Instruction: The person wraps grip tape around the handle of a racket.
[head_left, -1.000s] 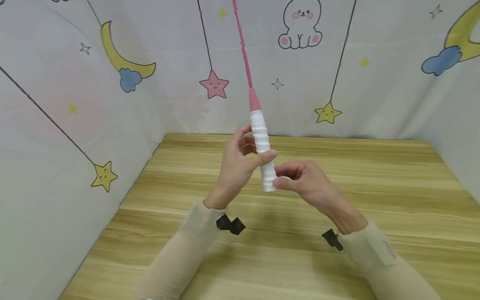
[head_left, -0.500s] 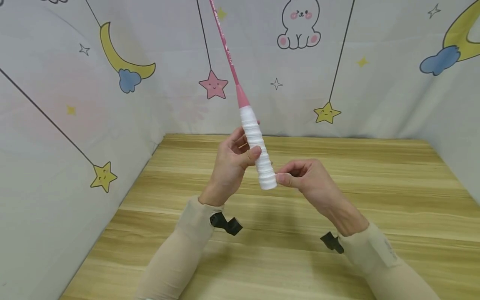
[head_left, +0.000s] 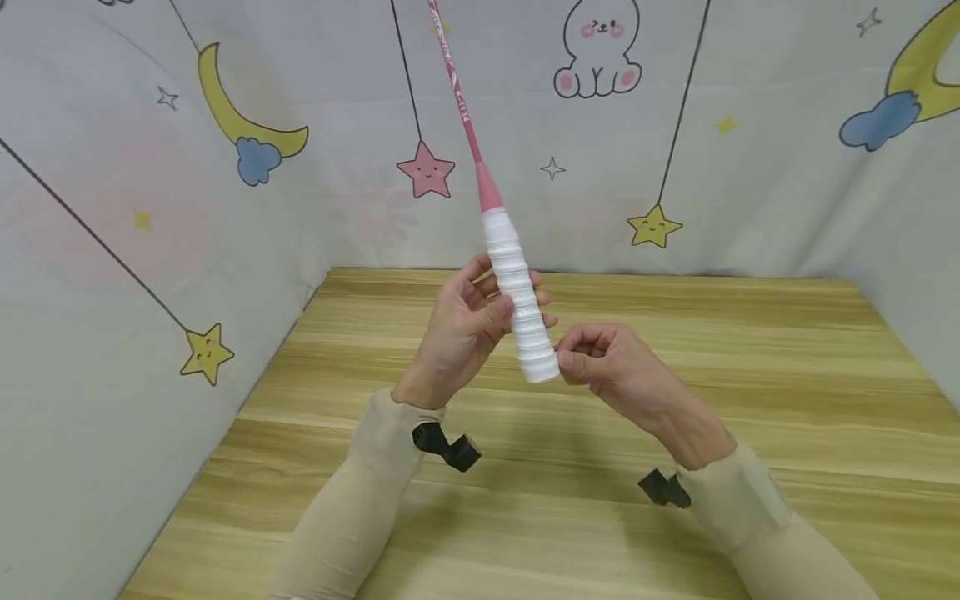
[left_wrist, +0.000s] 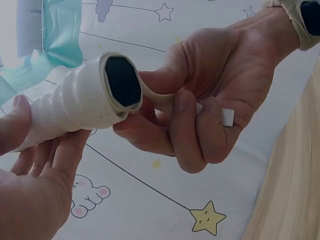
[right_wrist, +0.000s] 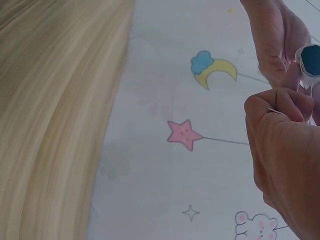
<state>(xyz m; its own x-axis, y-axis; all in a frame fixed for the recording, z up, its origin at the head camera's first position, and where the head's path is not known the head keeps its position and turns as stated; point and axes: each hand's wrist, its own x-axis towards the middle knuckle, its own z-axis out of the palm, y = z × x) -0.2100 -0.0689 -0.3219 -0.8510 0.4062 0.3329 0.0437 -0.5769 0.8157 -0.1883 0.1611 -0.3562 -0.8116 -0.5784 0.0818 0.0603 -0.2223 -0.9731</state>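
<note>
A pink-shafted badminton racket [head_left: 491,187] is held up tilted, its head out of view. White grip tape [head_left: 517,279] wraps its handle in overlapping ridges. My left hand [head_left: 457,333] holds the handle around its middle, thumb in front and fingers behind. Beside the butt, my right hand [head_left: 633,379] pinches the loose tape end. In the left wrist view, the tape strip [left_wrist: 159,100] runs from the handle's rim into the right hand's curled fingers, and its white tip [left_wrist: 228,117] pokes out. The butt's dark end face [left_wrist: 122,82] is bare.
The wooden table [head_left: 750,400] lies below both hands. A light cloth backdrop [head_left: 600,183] with printed stars, moons and a bear stands behind and on the sides. Black wrist cameras [head_left: 461,452] sit on the sleeves.
The racket's shaft has swung left, then slightly back. My left hand has shifted a little left, and its fingertips now show beyond the handle. The right hand keeps the tape end beside the butt.
</note>
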